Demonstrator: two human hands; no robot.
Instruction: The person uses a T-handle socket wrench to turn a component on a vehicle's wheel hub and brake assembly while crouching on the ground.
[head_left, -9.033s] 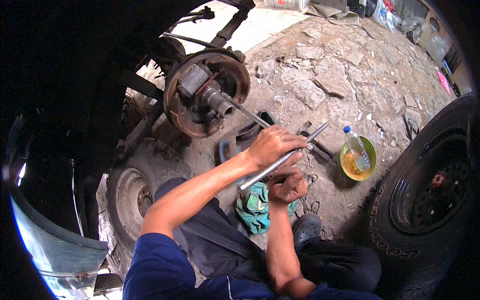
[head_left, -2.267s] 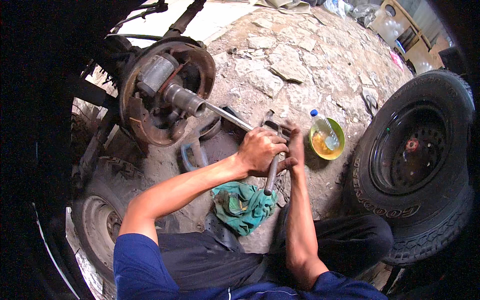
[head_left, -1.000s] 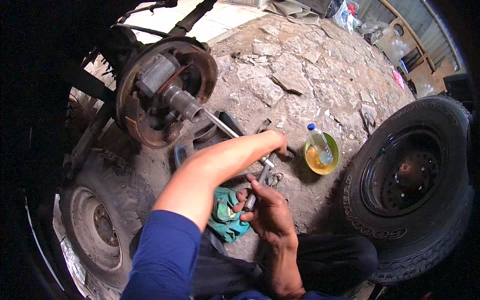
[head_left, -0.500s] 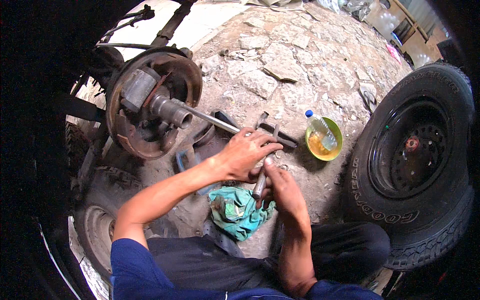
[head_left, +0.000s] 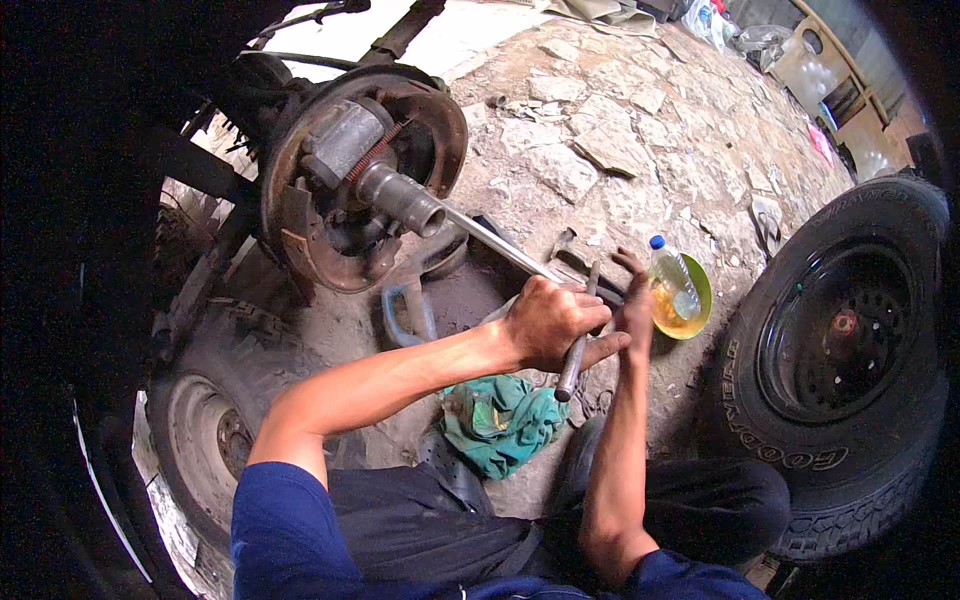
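Observation:
My left hand (head_left: 555, 325) is closed around the handle end of a T-handle wrench. Its long bright steel shaft (head_left: 495, 243) slants up and left to the hub spindle (head_left: 400, 198); its far tip is hidden by the spindle. A short crossbar (head_left: 573, 366) sticks out below my left fist, with its other end showing above. My right hand (head_left: 633, 312) is open beside the crossbar, fingers stretched upward and thumb toward my left hand. Around the spindle sits a rusty brake backing plate (head_left: 290, 225) with curved shoes and a reddish coil spring (head_left: 378, 150).
A crumpled green cloth (head_left: 505, 425) lies below my hands. To the right, a yellow-green bowl (head_left: 700, 318) holds amber liquid and a blue-capped plastic bottle (head_left: 675, 280). A large tyre (head_left: 740, 400) stands at far right; another wheel (head_left: 200, 440) is at lower left. Broken stone paves the ground.
My right hand has let go of the crossbar and opened, moving up and right. My left hand has closed into a fist around the handle. The whole view has shifted.

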